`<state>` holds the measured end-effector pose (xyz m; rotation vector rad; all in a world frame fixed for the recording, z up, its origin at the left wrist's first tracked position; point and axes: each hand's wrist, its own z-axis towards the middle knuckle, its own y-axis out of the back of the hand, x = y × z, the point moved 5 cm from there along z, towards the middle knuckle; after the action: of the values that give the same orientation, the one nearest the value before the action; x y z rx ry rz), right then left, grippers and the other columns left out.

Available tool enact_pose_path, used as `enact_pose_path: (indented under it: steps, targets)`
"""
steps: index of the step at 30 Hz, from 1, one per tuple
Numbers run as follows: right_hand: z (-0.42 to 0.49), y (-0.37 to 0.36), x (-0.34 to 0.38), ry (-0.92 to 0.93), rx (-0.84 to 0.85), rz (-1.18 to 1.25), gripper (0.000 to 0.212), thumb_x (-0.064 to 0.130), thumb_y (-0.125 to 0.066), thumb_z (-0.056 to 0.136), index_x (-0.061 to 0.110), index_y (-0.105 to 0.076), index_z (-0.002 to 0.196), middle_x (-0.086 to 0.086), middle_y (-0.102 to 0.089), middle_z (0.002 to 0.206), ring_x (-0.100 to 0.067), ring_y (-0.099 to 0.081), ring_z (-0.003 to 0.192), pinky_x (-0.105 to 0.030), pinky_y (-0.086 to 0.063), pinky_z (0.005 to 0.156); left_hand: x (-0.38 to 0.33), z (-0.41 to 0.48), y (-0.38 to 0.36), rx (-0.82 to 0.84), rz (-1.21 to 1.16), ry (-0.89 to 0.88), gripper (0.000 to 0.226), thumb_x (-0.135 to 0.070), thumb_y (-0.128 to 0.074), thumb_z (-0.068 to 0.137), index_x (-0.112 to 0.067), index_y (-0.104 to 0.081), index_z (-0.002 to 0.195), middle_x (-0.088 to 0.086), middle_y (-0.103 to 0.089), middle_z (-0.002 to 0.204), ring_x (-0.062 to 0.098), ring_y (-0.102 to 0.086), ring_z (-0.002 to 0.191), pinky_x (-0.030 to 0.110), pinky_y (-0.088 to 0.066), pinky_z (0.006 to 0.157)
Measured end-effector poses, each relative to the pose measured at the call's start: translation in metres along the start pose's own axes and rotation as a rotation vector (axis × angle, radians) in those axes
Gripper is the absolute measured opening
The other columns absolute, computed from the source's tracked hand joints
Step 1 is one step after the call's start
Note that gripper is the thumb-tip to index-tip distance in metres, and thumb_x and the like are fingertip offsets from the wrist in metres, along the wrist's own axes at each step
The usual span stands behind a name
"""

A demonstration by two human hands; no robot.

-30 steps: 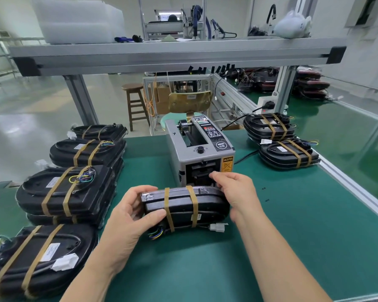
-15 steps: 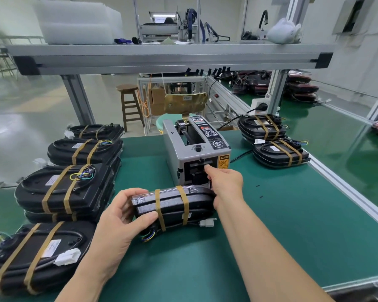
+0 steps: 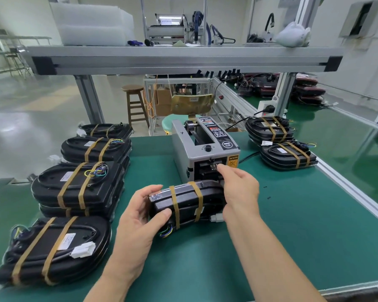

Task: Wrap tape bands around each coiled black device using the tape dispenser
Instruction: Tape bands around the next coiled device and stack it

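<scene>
Head view: the coiled black device stands on edge on the tabletop, toward its near edge. Its long axis runs left to right, and two tape bands sit round it. The left hand grips its left end. The tape dispenser sits just behind. The right hand, the nearer one, reaches over the device's right end to the outlet. Whether its fingertips pinch tape I cannot tell.

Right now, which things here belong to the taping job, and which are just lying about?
Job: grey tape dispenser; black coiled device with two tan bands, gripped by left hand; right hand at the dispenser's slot; banded black stacks.
Lying about: wooden round stool; translucent plastic stack; white crumpled bundle.
</scene>
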<state>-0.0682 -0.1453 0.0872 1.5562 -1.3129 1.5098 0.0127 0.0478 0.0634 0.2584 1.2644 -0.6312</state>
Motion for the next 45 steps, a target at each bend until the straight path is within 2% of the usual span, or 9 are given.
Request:
enact_pose_path:
  steps: [4,8,14,22,28,32,37,43,45]
  targets:
    - [-0.066,-0.016,0.007,0.146,0.111,0.037,0.006,0.035,-0.076,0.071,0.035,-0.076,0.065,0.028,-0.057,0.114,-0.003,-0.06,0.107,-0.033,-0.047,0.095,0.0,-0.001,-0.007,-0.046,-0.05,-0.003,0.046,-0.001,-0.072,0.075,-0.03,-0.066,0.109,0.002,-0.071,0.11,0.014,-0.066,0.103,0.018,-0.05,0.086]
    - [-0.1,-0.034,-0.02,0.236,0.19,-0.012,0.012,0.028,-0.076,0.077,0.026,-0.077,0.066,0.031,-0.055,0.122,-0.005,-0.048,0.13,-0.043,-0.04,0.111,-0.001,-0.002,-0.007,-0.053,-0.07,0.027,0.042,-0.005,-0.071,0.072,-0.03,-0.066,0.105,0.002,-0.072,0.106,0.016,-0.066,0.101,0.02,-0.052,0.083]
    - [-0.099,-0.041,-0.032,0.353,0.163,-0.163,0.024,0.019,-0.073,0.085,0.029,-0.068,0.064,0.028,-0.052,0.127,0.001,-0.035,0.136,-0.017,-0.026,0.111,-0.004,-0.005,-0.005,-0.03,-0.056,0.027,0.041,-0.007,-0.068,0.073,-0.028,-0.065,0.108,0.006,-0.071,0.111,0.021,-0.065,0.108,0.029,-0.051,0.094]
    - [-0.095,-0.044,-0.032,0.378,0.158,-0.218,0.028,0.019,-0.074,0.085,0.034,-0.065,0.064,0.018,-0.056,0.127,0.002,-0.033,0.135,0.0,-0.02,0.103,-0.003,-0.003,-0.004,-0.018,-0.074,0.024,0.042,-0.011,-0.069,0.07,-0.03,-0.065,0.108,0.006,-0.071,0.112,0.021,-0.065,0.109,0.026,-0.051,0.093]
    - [-0.095,-0.045,-0.031,0.406,0.158,-0.267,0.032,0.019,-0.075,0.085,0.036,-0.063,0.06,0.017,-0.055,0.126,0.004,-0.032,0.132,-0.005,-0.019,0.105,0.001,-0.002,-0.003,-0.006,-0.18,0.063,0.038,-0.004,-0.049,0.076,-0.019,-0.068,0.106,0.011,-0.071,0.109,0.021,-0.065,0.105,0.025,-0.052,0.085]
    - [-0.095,-0.044,-0.032,0.423,0.164,-0.284,0.029,0.018,-0.074,0.085,0.033,-0.064,0.062,0.019,-0.054,0.125,0.004,-0.031,0.133,-0.015,-0.021,0.11,-0.001,0.001,-0.005,-0.057,-0.197,0.069,0.022,-0.022,-0.052,0.089,-0.015,-0.069,0.1,0.011,-0.072,0.104,0.018,-0.067,0.098,0.021,-0.052,0.081]
    - [-0.093,-0.043,-0.033,0.432,0.188,-0.308,0.021,0.02,-0.073,0.086,0.026,-0.067,0.067,0.017,-0.053,0.128,0.003,-0.029,0.135,-0.025,-0.023,0.114,-0.002,0.005,-0.007,-0.125,-0.14,0.076,0.016,-0.018,-0.055,0.083,-0.017,-0.07,0.09,0.004,-0.072,0.09,0.012,-0.066,0.086,0.018,-0.052,0.074]
    - [-0.089,-0.032,-0.025,0.456,0.12,-0.267,0.008,0.019,-0.074,0.084,0.024,-0.068,0.085,0.016,-0.055,0.119,-0.006,-0.041,0.125,-0.01,-0.029,0.102,-0.006,0.006,-0.006,-0.183,-0.013,0.036,0.015,-0.018,-0.055,0.079,-0.022,-0.069,0.084,-0.001,-0.07,0.083,0.009,-0.062,0.079,0.016,-0.05,0.071]
    - [-0.079,-0.022,-0.019,0.501,0.052,-0.274,0.014,0.016,-0.072,0.085,0.021,-0.065,0.096,0.009,-0.058,0.117,-0.014,-0.044,0.124,-0.028,-0.034,0.107,-0.008,0.008,-0.005,-0.183,0.006,0.024,0.016,-0.016,-0.053,0.079,-0.021,-0.068,0.083,-0.003,-0.069,0.081,0.007,-0.061,0.077,0.013,-0.049,0.07]
